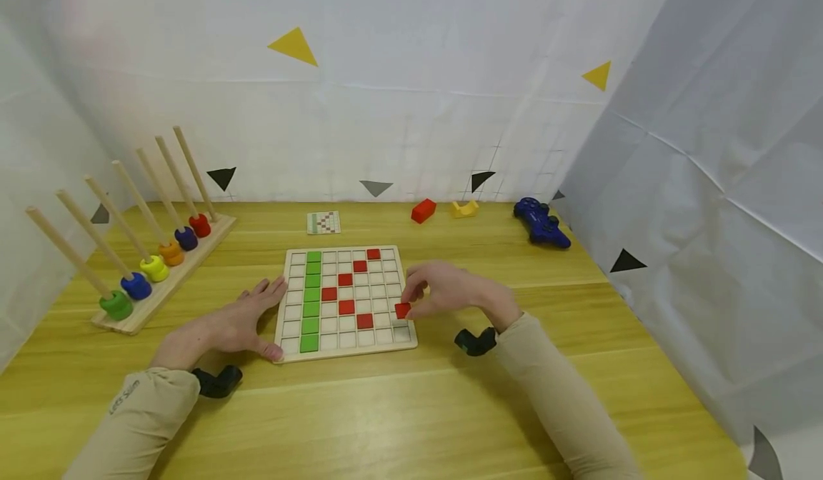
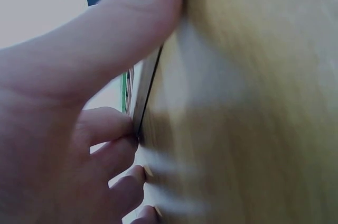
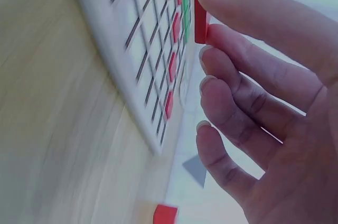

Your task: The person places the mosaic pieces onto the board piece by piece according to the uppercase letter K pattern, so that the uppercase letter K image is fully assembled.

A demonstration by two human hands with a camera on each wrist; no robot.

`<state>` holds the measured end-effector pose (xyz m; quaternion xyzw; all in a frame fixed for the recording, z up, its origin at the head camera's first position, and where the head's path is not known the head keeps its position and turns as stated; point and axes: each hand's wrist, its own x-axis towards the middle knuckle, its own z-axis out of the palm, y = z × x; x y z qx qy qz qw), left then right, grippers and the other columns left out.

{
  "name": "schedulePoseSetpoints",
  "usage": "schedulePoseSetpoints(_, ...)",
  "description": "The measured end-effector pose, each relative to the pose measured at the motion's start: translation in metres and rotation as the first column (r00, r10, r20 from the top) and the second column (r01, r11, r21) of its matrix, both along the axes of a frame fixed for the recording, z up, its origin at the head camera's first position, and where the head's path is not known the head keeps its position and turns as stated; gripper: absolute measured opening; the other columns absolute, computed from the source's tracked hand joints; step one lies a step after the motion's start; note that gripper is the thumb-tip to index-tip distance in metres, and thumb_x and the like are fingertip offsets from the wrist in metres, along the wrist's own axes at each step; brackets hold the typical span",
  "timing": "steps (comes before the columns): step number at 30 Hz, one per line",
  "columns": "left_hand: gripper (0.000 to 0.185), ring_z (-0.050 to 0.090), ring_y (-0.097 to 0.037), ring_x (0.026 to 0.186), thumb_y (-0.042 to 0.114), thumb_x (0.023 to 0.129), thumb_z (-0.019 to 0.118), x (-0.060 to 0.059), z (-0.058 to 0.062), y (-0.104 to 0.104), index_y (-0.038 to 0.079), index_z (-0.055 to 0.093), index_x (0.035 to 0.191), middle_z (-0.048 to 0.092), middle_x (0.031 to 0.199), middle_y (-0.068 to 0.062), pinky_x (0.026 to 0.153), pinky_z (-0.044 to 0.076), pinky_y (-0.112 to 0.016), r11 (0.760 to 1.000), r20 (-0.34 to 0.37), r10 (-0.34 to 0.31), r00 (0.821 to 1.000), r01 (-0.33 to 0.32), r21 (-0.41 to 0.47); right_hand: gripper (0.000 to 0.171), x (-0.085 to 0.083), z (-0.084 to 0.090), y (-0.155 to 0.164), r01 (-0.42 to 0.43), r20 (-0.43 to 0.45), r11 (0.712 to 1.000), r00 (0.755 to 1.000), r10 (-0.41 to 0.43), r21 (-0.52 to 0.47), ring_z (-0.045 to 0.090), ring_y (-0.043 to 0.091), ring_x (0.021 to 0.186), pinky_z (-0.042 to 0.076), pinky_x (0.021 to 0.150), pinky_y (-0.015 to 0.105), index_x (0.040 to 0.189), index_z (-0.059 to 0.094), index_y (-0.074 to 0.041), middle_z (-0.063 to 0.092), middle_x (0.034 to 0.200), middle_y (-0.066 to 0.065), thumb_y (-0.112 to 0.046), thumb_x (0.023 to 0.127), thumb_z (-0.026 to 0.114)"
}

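A wooden grid board (image 1: 350, 354) lies flat on the table, filled with white, green and red square tiles. One column is all green, and red tiles (image 1: 364, 321) run in slanting lines to its right. My left hand (image 1: 238, 325) rests at the board's left edge, fingers spread, thumb at the near left corner. In the left wrist view the thumb (image 2: 142, 7) lies along the board's side. Thumb and index finger of my right hand (image 1: 444, 289) pinch a red tile (image 1: 402, 311) over the right-hand column. The right wrist view shows that tile (image 3: 201, 20) held on edge, above the board.
A small pattern card (image 1: 323, 223) lies behind the board. A red block (image 1: 424, 211), a yellow arch block (image 1: 465, 209) and a blue game controller (image 1: 541, 223) sit along the back. On the left stands a wooden peg rack (image 1: 148, 310) with coloured rings.
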<state>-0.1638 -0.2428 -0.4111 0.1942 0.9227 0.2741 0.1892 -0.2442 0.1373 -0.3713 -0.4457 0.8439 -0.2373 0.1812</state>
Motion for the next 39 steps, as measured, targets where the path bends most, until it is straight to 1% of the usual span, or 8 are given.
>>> schedulePoseSetpoints(4, 0.126, -0.001, -0.052, 0.149, 0.051, 0.070, 0.085, 0.000, 0.000, 0.000, -0.006, 0.014, 0.157, 0.004, 0.165, -0.028, 0.117, 0.002, -0.069, 1.000, 0.002, -0.002, 1.000, 0.002, -0.003, 0.015, 0.003, -0.007, -0.014, -0.008, -0.005, 1.000, 1.000, 0.008, 0.029, 0.060, 0.014, 0.085, 0.053, 0.077, 0.028, 0.095, 0.077, -0.018, 0.065, 0.091, -0.003, -0.028, 0.084, 0.082)
schedulePoseSetpoints(7, 0.126, -0.002, -0.052, 0.149, 0.052, 0.070, 0.085, 0.000, 0.000, 0.001, -0.005, 0.014, 0.157, 0.004, 0.165, -0.027, 0.117, 0.002, -0.069, 1.000, 0.005, 0.000, 1.000, 0.000, -0.006, 0.016, 0.005, -0.015, -0.021, -0.018, 0.013, 0.999, 1.000, 0.018, 0.049, 0.059, 0.013, 0.082, 0.050, 0.074, 0.023, 0.094, 0.077, -0.017, 0.065, 0.089, -0.003, -0.028, 0.084, 0.083)
schedulePoseSetpoints(10, 0.127, -0.002, -0.052, 0.149, 0.052, 0.069, 0.085, 0.000, 0.001, 0.001, -0.005, 0.014, 0.157, 0.004, 0.165, -0.027, 0.117, 0.002, -0.069, 1.000, 0.009, 0.003, 1.000, -0.003, -0.006, 0.016, 0.007, -0.022, -0.027, -0.024, 0.059, 0.998, 0.998, 0.021, 0.064, 0.058, 0.010, 0.079, 0.050, 0.073, 0.022, 0.092, 0.076, -0.016, 0.064, 0.089, -0.004, -0.026, 0.082, 0.084)
schedulePoseSetpoints(13, 0.126, -0.002, -0.052, 0.149, 0.052, 0.069, 0.085, 0.000, 0.001, 0.001, -0.006, 0.014, 0.157, 0.004, 0.165, -0.028, 0.117, 0.002, -0.069, 1.000, 0.009, 0.002, 1.000, -0.002, -0.001, 0.016, 0.009, -0.026, -0.029, -0.030, 0.098, 0.996, 0.995, 0.022, 0.082, 0.059, 0.007, 0.080, 0.052, 0.075, 0.021, 0.091, 0.075, -0.017, 0.064, 0.091, -0.006, -0.025, 0.082, 0.085)
schedulePoseSetpoints(17, 0.126, -0.002, -0.052, 0.149, 0.051, 0.070, 0.085, -0.001, 0.001, 0.001, -0.006, 0.014, 0.157, 0.004, 0.165, -0.028, 0.117, 0.002, -0.069, 1.000, 0.008, 0.003, 1.000, -0.003, 0.004, 0.017, 0.010, -0.030, -0.032, -0.048, 0.106, 0.995, 0.994, 0.038, 0.089, 0.058, 0.005, 0.080, 0.052, 0.075, 0.020, 0.090, 0.072, -0.016, 0.064, 0.091, -0.008, -0.025, 0.082, 0.084)
schedulePoseSetpoints(23, 0.126, -0.002, -0.053, 0.149, 0.051, 0.069, 0.085, 0.000, 0.000, 0.000, -0.007, 0.014, 0.157, 0.004, 0.164, -0.028, 0.117, 0.002, -0.069, 1.000, 0.005, 0.002, 1.000, -0.002, 0.006, 0.018, 0.011, -0.033, -0.034, -0.089, 0.055, 0.993, 0.995, 0.084, 0.083, 0.055, 0.005, 0.075, 0.049, 0.069, 0.019, 0.085, 0.066, -0.017, 0.061, 0.083, -0.008, -0.025, 0.085, 0.082)
schedulePoseSetpoints(27, 0.126, -0.001, -0.053, 0.149, 0.051, 0.069, 0.085, 0.000, 0.000, 0.000, -0.007, 0.015, 0.157, 0.004, 0.164, -0.029, 0.117, 0.002, -0.069, 1.000, 0.001, 0.003, 1.000, -0.003, 0.007, 0.020, 0.010, -0.035, -0.034, -0.097, 0.032, 0.992, 0.995, 0.095, 0.084, 0.053, 0.005, 0.073, 0.047, 0.067, 0.018, 0.082, 0.063, -0.018, 0.059, 0.080, -0.009, -0.025, 0.086, 0.081)
schedulePoseSetpoints(39, 0.126, -0.001, -0.052, 0.149, 0.051, 0.069, 0.086, 0.000, 0.000, 0.001, -0.006, 0.015, 0.157, 0.005, 0.165, -0.028, 0.117, 0.003, -0.069, 1.000, 0.005, 0.005, 1.000, -0.005, -0.004, 0.017, 0.011, -0.033, -0.032, -0.054, 0.117, 0.994, 0.992, 0.043, 0.091, 0.056, 0.006, 0.075, 0.049, 0.068, 0.020, 0.093, 0.066, -0.017, 0.063, 0.085, -0.007, -0.022, 0.086, 0.081)
